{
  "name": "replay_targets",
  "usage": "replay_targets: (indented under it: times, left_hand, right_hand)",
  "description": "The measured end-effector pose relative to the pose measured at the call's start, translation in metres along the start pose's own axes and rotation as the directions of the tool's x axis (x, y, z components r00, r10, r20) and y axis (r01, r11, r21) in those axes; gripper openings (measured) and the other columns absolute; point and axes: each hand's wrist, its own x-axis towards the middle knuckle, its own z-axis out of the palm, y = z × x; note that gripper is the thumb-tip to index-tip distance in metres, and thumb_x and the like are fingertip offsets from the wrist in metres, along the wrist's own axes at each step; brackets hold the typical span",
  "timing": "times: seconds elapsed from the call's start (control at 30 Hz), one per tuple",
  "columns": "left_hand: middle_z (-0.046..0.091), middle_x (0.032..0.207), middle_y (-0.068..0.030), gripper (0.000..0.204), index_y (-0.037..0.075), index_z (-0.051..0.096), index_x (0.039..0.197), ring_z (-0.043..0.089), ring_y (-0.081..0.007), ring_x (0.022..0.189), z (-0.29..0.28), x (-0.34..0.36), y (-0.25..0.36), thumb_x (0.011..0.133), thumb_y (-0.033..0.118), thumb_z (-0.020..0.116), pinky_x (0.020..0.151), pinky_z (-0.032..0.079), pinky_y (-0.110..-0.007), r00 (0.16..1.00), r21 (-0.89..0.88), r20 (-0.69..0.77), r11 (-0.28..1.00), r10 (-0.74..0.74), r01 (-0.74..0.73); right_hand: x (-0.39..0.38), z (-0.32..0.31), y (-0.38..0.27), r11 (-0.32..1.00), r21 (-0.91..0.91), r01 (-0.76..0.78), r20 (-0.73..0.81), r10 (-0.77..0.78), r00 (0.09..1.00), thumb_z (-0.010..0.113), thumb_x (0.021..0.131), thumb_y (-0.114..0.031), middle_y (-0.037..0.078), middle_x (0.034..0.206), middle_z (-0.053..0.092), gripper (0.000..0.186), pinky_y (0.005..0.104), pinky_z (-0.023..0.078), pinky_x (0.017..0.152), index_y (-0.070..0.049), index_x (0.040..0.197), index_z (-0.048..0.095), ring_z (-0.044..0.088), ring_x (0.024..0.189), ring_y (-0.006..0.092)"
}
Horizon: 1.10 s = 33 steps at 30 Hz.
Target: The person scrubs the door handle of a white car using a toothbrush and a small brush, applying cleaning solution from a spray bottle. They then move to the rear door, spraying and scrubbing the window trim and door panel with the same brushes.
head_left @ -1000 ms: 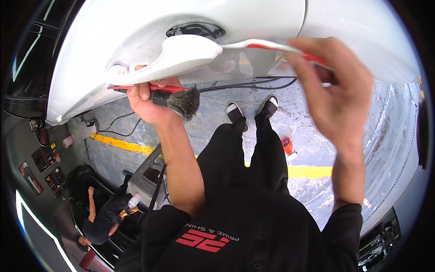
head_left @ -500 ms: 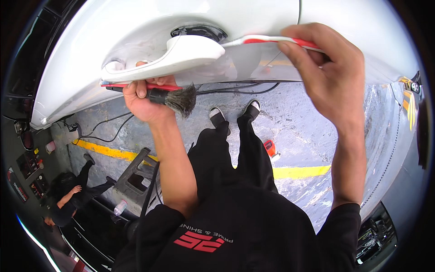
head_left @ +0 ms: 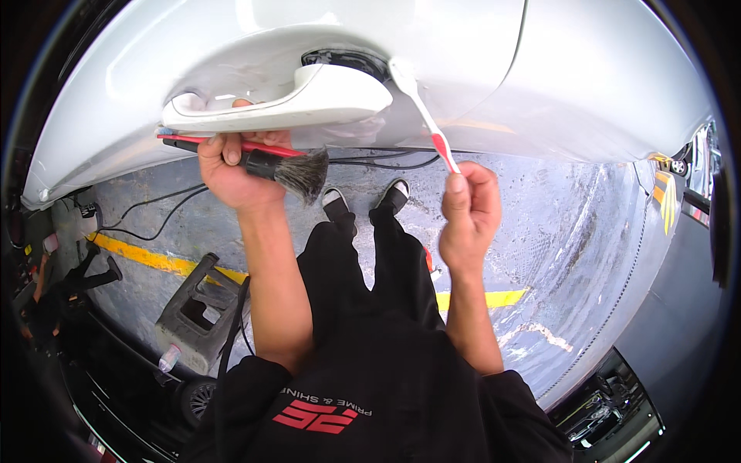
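A white car door handle (head_left: pixel 278 113) stands out from the white door panel (head_left: pixel 463 46), and a dark opening (head_left: pixel 340 56) shows behind its right end. My left hand (head_left: pixel 241 181) is closed below the handle, with some fingertips reaching behind it. It grips a round detailing brush (head_left: pixel 303 177) with dark grey bristles together with a slim red brush (head_left: pixel 184 139) with bluish bristles at its left tip. Between thumb and fingers, my right hand (head_left: pixel 471 212) pinches a white-and-red toothbrush (head_left: pixel 421 104). The toothbrush head is at the panel just right of the handle's end.
Black hoses or cables (head_left: pixel 158 220) run over the grey floor under the car. To the left stand a grey plastic step stool (head_left: pixel 185 316) and a clear bottle (head_left: pixel 170 357). Another person (head_left: pixel 46 297) is at the far left, near a black car (head_left: pixel 116 401).
My right hand has moved down and left, and the toothbrush has swung from nearly level to steep. My left hand keeps its hold at the handle. The whole view has shifted slightly.
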Motion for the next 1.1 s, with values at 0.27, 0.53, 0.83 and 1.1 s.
replay_targets:
  times: [0.27,0.53,0.83,1.1]
  left_hand:
    - [0.070,0.105,-0.0143,0.030,0.014,0.044,0.052,0.051,-0.0191,0.074,-0.002,-0.001,0.002,0.078,0.023,0.055,0.068,0.044,-0.034,1.000,0.020,-0.025,1.000,0.002,-0.002]
    - [0.067,0.099,-0.0162,0.031,0.014,0.042,0.051,0.050,-0.0205,0.077,-0.005,-0.001,0.001,0.078,0.023,0.056,0.071,0.044,-0.036,0.998,-0.040,0.021,0.998,-0.052,0.053]
    - [0.060,0.086,-0.0168,0.031,0.014,0.040,0.051,0.051,-0.0218,0.078,-0.003,-0.001,-0.005,0.078,0.023,0.054,0.070,0.044,-0.039,0.999,-0.102,-0.002,0.994,-0.036,0.036]
    - [0.057,0.075,-0.0135,0.030,0.015,0.037,0.053,0.054,-0.0229,0.077,0.004,-0.004,-0.007,0.077,0.023,0.053,0.067,0.045,-0.040,0.991,-0.042,-0.135,0.999,-0.005,-0.001]
  right_hand:
    - [0.002,0.016,0.024,0.999,-0.053,0.006,0.038,-0.004,0.999,0.061,0.101,-0.025,-0.006,0.077,0.050,0.025,0.0205,0.035,0.061,0.000,0.105,0.061,0.041,0.067,0.0034]
    - [0.022,-0.008,-0.023,0.936,-0.350,0.026,0.013,-0.023,1.000,0.068,0.096,-0.023,-0.003,0.072,0.057,0.024,0.0216,0.038,0.060,0.001,0.095,0.068,0.045,0.065,0.0056]
    - [0.076,0.009,-0.143,0.626,-0.742,0.240,0.205,-0.129,0.970,0.075,0.090,-0.020,0.002,0.068,0.062,0.024,0.0212,0.040,0.056,0.003,0.090,0.072,0.050,0.060,0.0060]
    - [0.093,0.049,-0.186,0.338,-0.833,0.438,0.427,-0.109,0.898,0.074,0.088,-0.013,0.004,0.069,0.064,0.017,0.0235,0.043,0.057,0.001,0.085,0.066,0.052,0.061,0.0073]
